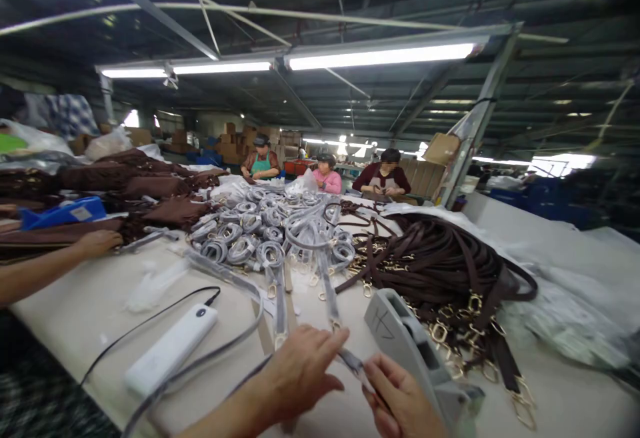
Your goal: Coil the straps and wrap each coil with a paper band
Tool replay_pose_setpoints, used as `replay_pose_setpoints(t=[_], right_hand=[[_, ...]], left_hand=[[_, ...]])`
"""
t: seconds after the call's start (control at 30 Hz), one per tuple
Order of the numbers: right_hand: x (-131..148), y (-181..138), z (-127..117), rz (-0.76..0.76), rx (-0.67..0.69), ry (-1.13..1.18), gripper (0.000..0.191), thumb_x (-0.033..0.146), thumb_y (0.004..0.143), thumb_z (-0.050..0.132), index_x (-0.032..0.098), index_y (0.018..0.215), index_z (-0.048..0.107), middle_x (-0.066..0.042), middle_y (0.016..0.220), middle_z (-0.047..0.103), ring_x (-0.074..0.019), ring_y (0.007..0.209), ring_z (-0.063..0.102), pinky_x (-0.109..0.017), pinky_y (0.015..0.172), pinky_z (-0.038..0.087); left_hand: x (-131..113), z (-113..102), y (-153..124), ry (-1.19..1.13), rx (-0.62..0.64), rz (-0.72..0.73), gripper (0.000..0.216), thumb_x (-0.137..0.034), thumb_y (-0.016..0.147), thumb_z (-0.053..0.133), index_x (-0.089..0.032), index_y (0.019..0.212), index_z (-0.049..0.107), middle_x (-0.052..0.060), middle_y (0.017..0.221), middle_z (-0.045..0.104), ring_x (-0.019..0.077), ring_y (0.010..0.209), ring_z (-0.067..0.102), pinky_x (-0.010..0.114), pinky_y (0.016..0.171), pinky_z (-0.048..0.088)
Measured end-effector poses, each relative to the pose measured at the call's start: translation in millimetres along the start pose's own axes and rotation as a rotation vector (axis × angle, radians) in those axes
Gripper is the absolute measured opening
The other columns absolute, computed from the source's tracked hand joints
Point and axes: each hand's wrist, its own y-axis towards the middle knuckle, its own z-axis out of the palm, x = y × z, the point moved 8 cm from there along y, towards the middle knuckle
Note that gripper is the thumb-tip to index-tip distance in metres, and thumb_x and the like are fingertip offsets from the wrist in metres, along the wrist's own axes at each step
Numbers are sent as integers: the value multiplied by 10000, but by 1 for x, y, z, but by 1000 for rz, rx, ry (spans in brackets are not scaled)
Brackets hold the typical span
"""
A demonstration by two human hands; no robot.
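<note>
Down at the near edge of the table [565, 398], the worker's right hand [395, 395] has the end of a film-covered strap [327, 288] pinched between thumb and fingers. The strap runs up past a gold buckle toward the heap at the middle of the table. The left hand [300, 361] lies over it just by that buckle, fingers stretched forward and thumb held away; whether it grips anything I can't tell from here. Crowding the right hand is a bulky grey tape dispenser [400, 331] with marks on its side, standing between that hand and a big heap of dark brown straps [440, 258], whose gold clasps [450, 331] spill toward us. Crumpled plastic [565, 318] is bunched at the far right. Ahead sits a mound of coiled, wrapped straps [273, 225]. On the left a white device [173, 351] lies with a black cable [145, 321] plugged in, and a long grey strap [253, 327] loops around beside it. Farther left, a co-worker's hand [100, 243] rests near a blue tray [65, 213] and stacked brown goods [155, 185]. Three people [383, 178] sit across the table under bright tube lamps [380, 58].
</note>
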Motion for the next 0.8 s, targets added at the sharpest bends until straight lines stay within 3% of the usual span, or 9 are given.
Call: replay_pose_setpoints(t=[0.1,0.17,0.27,0.37,0.43,0.5,0.57,0.63,0.8], right_hand=[[15,-10,14,17,6,47,574,672,633,777,201,708,457,98,479,495,15,304,201,-152,343,78],[20,-15,25,60,68,93,596,674,612,791,204,694,434,98,464,489,-2,300,277,-139,328,104],[16,-19,42,226,249,254,639,800,656,657,190,778,507,22,595,611,-104,476,589,-156,399,395],[9,-22,60,362,487,343,828,926,706,367,150,897,585,-88,779,704,-220,681,723,-332,582,586],[0,-26,69,451,596,297,910,930,732,255,112,889,620,-131,769,719,-214,575,715,-277,452,552],[-6,-29,73,473,631,251,856,877,795,280,98,821,633,-121,669,709,-115,334,566,-168,268,366],[-2,-30,72,402,588,252,716,792,847,399,118,749,620,-76,567,677,-33,228,346,-133,223,226],[12,-33,66,317,517,289,581,697,863,523,141,716,609,-42,537,661,-8,243,265,-119,243,224],[85,-44,61,130,464,594,267,366,768,816,151,794,658,61,578,598,13,339,365,-80,332,298]], left_hand=[[8,-1,-2,9,-3,-33,399,-155,911,589,-153,1295,480,99,1000,696,233,875,637,325,778,505],[6,-4,-2,24,-47,18,202,-98,943,481,-150,1107,585,66,871,674,197,776,608,282,704,476],[-3,-13,1,55,-109,104,225,-115,978,399,-157,898,605,31,750,616,170,677,549,261,627,420],[-14,-17,7,108,-95,173,274,-177,1003,390,-171,796,570,10,703,582,160,631,507,265,591,386],[-20,-15,10,131,-67,219,299,-212,1015,380,-177,776,557,7,698,580,161,625,498,273,599,388],[-23,-14,10,103,-41,235,289,-211,1015,372,-176,808,570,15,713,592,166,642,506,278,627,401],[-20,-18,10,-29,-11,183,228,-175,995,389,-171,898,596,35,777,621,175,706,535,282,684,417],[-5,-25,8,-312,20,22,126,-150,923,497,-173,971,611,54,880,645,192,820,560,296,779,422],[33,-33,-2,-844,26,-359,75,-171,821,520,-169,814,595,23,776,616,166,767,575,285,759,445]])
